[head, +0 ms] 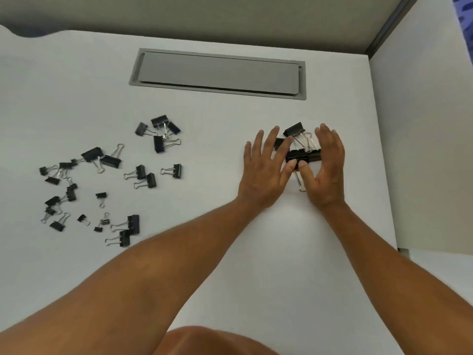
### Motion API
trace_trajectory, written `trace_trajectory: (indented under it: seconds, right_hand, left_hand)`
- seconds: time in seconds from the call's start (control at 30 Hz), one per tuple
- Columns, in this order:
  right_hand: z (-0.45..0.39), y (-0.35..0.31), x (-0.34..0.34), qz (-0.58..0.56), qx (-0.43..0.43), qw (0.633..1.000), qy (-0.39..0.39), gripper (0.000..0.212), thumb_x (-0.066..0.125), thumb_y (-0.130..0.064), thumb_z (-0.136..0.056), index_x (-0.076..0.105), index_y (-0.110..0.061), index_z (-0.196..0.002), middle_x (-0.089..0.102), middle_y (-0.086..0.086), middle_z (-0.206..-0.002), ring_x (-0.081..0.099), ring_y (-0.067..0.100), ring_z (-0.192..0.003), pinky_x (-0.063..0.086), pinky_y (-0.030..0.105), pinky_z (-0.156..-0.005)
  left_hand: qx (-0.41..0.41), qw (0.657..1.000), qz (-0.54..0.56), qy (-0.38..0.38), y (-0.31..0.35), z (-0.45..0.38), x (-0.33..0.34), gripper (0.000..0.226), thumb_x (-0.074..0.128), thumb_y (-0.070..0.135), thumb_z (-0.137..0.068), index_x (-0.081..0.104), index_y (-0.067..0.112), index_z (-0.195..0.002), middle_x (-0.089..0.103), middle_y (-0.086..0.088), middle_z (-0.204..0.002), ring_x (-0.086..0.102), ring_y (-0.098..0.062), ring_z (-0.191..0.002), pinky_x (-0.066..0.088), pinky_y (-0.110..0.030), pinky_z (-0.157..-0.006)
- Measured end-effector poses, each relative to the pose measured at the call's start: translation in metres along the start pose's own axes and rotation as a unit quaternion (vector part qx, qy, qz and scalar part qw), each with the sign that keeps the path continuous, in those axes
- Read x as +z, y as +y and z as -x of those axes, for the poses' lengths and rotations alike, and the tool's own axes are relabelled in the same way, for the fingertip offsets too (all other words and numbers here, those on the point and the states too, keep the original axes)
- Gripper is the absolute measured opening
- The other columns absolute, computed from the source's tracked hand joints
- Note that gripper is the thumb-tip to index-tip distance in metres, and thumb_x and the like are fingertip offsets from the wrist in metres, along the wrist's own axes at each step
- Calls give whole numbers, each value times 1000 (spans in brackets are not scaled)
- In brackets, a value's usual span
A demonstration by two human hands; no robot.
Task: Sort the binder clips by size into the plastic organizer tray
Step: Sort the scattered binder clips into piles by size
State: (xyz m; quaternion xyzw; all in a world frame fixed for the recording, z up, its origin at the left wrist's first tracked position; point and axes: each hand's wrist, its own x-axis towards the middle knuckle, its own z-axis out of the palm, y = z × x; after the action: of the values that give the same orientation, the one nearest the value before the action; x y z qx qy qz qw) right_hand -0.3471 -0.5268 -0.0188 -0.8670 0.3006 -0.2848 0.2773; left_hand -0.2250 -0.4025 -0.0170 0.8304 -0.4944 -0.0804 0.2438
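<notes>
On white desk (pixel 230 252), right of centre: small heap of large black clips (pixel 300 147), flanked by both hands. Left hand (pixel 263 172) flat, fingers straight and spread, thumb tip against a clip body; grip released. Right hand (pixel 325 170) cupped beside heap, fingers straight, thumb touching the same clip body; grip released. Left part of desk: loose clips (pixel 102 180) of mixed sizes, scattered, well apart from hands. Far side: grey cable hatch (pixel 217 73), closed.
</notes>
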Motion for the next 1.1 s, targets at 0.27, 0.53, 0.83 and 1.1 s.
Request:
trace_trajectory:
  seconds: [0.27, 0.53, 0.83, 1.1]
  right_hand:
    - [138, -102, 38, -33, 9, 999, -27, 44, 59, -6, -93, 57, -2, -137, 55, 13, -145, 47, 32, -142, 34, 63, -118]
    - [201, -228, 105, -173, 29, 961, -215, 51, 72, -2, -91, 57, -23, -135, 52, -9, -135, 61, 8, -117, 52, 22, -100]
    - [136, -275, 179, -37, -7, 959, -280, 68, 73, -19, -93, 45, -32, -154, 50, -15, -150, 55, 12, -124, 49, 28, -107]
    - [146, -286, 188, -5, 70, 981, -181, 40, 78, -21, -89, 65, -27, -127, 65, -17, -119, 58, 7, -96, 54, 30, -88]
  left_hand:
    - [67, 995, 25, 68, -44, 177, -68, 45, 65, 24, -99, 60, 15, -142, 53, -11, -153, 42, -32, -148, 35, -51, -120]
    - [-101, 982, -91, 133, -171, 309, -124, 34, 63, 31, -96, 66, 21, -129, 62, -2, -123, 56, -25, -114, 39, -38, -91]
    - [-34, 983, -167, 72, -237, 275, -158, 58, 75, 55, -85, 69, 18, -129, 62, -4, -105, 52, -27, -93, 42, -42, -74]
    - [42, 988, -135, 65, -259, 268, -156, 35, 66, 57, -91, 72, 26, -106, 57, 1, -99, 52, -24, -87, 36, -41, -75]
